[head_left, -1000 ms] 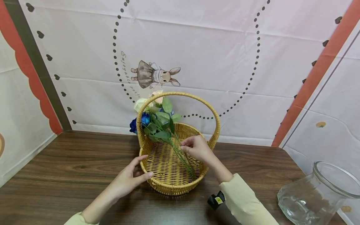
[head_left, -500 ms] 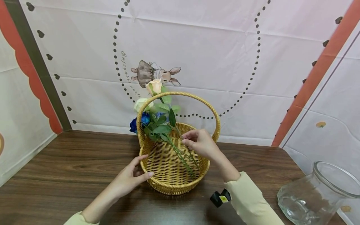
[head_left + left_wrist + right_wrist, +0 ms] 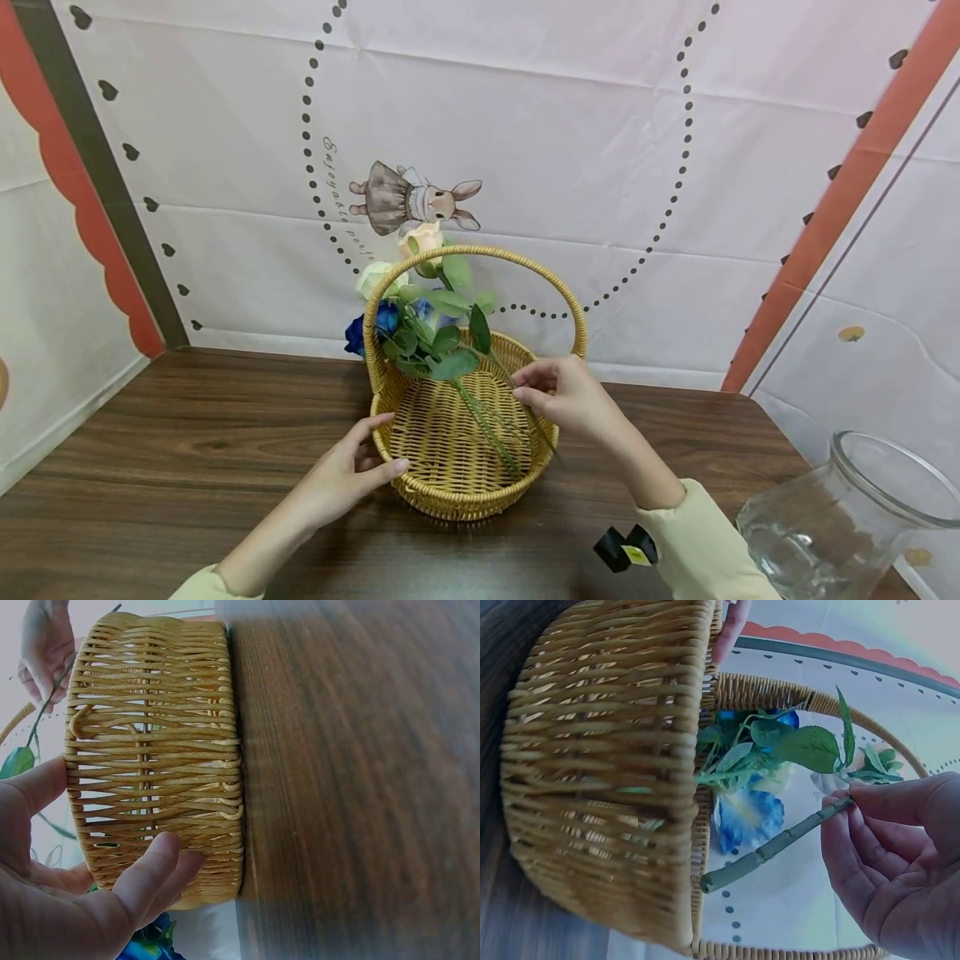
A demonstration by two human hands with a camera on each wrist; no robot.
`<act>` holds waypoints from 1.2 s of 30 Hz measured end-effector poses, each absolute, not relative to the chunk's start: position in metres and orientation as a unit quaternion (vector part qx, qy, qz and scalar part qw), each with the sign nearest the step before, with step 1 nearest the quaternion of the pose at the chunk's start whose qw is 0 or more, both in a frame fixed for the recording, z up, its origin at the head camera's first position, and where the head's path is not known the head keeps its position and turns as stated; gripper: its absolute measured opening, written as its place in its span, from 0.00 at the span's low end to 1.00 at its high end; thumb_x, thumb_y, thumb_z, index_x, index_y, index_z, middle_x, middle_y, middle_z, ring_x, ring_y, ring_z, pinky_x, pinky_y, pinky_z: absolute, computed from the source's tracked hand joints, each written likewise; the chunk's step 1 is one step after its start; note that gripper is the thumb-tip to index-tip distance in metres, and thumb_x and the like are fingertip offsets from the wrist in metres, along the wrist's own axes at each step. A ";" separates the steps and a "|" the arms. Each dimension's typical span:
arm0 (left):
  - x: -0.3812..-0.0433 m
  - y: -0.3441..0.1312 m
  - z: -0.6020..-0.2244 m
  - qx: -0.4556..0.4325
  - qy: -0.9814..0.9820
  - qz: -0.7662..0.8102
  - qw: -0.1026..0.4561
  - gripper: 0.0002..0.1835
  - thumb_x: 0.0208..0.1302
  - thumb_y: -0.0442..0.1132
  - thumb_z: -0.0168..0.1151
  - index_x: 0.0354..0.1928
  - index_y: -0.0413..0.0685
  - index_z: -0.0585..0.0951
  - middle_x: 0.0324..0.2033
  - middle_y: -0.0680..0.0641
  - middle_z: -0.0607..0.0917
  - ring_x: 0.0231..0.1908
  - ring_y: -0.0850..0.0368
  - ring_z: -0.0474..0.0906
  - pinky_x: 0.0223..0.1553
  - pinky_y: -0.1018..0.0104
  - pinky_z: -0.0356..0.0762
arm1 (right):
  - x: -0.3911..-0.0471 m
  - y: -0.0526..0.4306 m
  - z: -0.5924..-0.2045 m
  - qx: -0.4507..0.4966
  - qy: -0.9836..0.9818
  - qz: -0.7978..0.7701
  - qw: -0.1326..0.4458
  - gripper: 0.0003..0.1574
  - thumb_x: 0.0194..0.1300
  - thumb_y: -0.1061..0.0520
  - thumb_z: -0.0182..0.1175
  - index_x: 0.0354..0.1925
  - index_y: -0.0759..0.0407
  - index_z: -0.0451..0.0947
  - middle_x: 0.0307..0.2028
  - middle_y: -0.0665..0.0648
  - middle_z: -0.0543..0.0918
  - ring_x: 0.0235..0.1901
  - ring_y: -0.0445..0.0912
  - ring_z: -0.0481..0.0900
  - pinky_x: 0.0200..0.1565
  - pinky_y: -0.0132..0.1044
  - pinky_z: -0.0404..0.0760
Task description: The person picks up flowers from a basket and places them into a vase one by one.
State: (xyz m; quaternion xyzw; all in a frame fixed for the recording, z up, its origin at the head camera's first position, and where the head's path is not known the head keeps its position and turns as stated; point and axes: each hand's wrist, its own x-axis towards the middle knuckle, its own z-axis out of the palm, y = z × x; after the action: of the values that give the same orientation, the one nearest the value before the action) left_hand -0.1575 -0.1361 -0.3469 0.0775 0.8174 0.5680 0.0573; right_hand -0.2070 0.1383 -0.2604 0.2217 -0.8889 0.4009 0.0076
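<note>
A yellow wicker basket [image 3: 457, 505] with a tall arched handle stands on the table. My left hand [image 3: 337, 479] holds its left rim; in the left wrist view, fingertips [image 3: 159, 859] lie against the woven outer wall. My right hand [image 3: 566, 400] pinches the green stem [image 3: 769, 851] of a peach rose [image 3: 422, 240] between thumb and fingers. The stem slants across the basket, its cut end at the right rim. A white rose [image 3: 377, 278] and blue roses [image 3: 387, 317] lean over the basket's back left, their stems [image 3: 487, 429] inside it. Leaves partly hide the blooms.
A clear glass jar [image 3: 813, 525] stands on the dark wooden table [image 3: 187, 467] at the right. A black band with a yellow label [image 3: 626, 550] is by the right forearm. Behind the table hangs a printed cloth [image 3: 562, 167] with a rabbit picture.
My right hand has moved right, drawing the peach rose's stem towards the right rim. That bloom rose first, then shifted right and slightly down. The left hand and basket stayed put.
</note>
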 end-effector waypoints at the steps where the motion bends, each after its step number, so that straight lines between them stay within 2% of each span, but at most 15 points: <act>1: -0.158 -0.136 -0.347 0.078 0.818 0.567 0.057 0.35 0.58 0.46 0.63 0.65 0.50 0.60 0.60 0.31 0.64 0.54 0.39 0.69 0.47 0.54 0.75 | -0.206 0.141 -0.261 0.222 -0.889 0.399 0.006 0.08 0.58 0.65 0.60 0.38 0.67 0.80 0.29 0.56 0.82 0.30 0.44 0.79 0.29 0.32 0.78; 13: -0.157 -0.138 -0.347 0.078 0.820 0.565 0.057 0.35 0.58 0.46 0.62 0.65 0.50 0.60 0.61 0.30 0.62 0.55 0.38 0.69 0.47 0.52 0.75 | -0.189 0.170 -0.268 0.261 -0.891 0.371 0.018 0.08 0.57 0.66 0.60 0.36 0.70 0.80 0.27 0.55 0.82 0.27 0.41 0.78 0.27 0.31 0.78; 24: -0.157 -0.137 -0.347 0.076 0.825 0.558 0.053 0.35 0.57 0.47 0.63 0.65 0.51 0.60 0.61 0.30 0.62 0.55 0.36 0.68 0.48 0.50 0.74 | -0.166 0.198 -0.265 0.260 -0.892 0.370 0.014 0.07 0.57 0.63 0.62 0.36 0.66 0.80 0.27 0.52 0.82 0.26 0.37 0.77 0.30 0.32 0.80; 30: -0.157 -0.136 -0.347 0.075 0.825 0.557 0.053 0.35 0.57 0.48 0.63 0.65 0.52 0.61 0.61 0.30 0.63 0.54 0.36 0.69 0.48 0.50 0.74 | -0.152 0.218 -0.258 0.256 -0.897 0.358 0.039 0.07 0.58 0.61 0.62 0.36 0.64 0.80 0.27 0.50 0.82 0.27 0.35 0.77 0.30 0.32 0.80; 36: -0.157 -0.137 -0.347 0.075 0.829 0.552 0.049 0.36 0.56 0.49 0.64 0.65 0.52 0.61 0.61 0.29 0.61 0.54 0.37 0.70 0.48 0.51 0.74 | -0.143 0.235 -0.256 0.267 -0.896 0.343 0.092 0.06 0.56 0.66 0.62 0.36 0.63 0.80 0.27 0.49 0.81 0.27 0.34 0.76 0.27 0.31 0.79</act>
State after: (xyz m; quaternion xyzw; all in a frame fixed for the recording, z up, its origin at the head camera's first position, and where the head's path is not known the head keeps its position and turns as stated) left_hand -0.1569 -0.1369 -0.3472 0.0746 0.8289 0.5522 0.0487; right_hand -0.1432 0.2353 -0.2557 0.2672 -0.8960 0.3427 0.0915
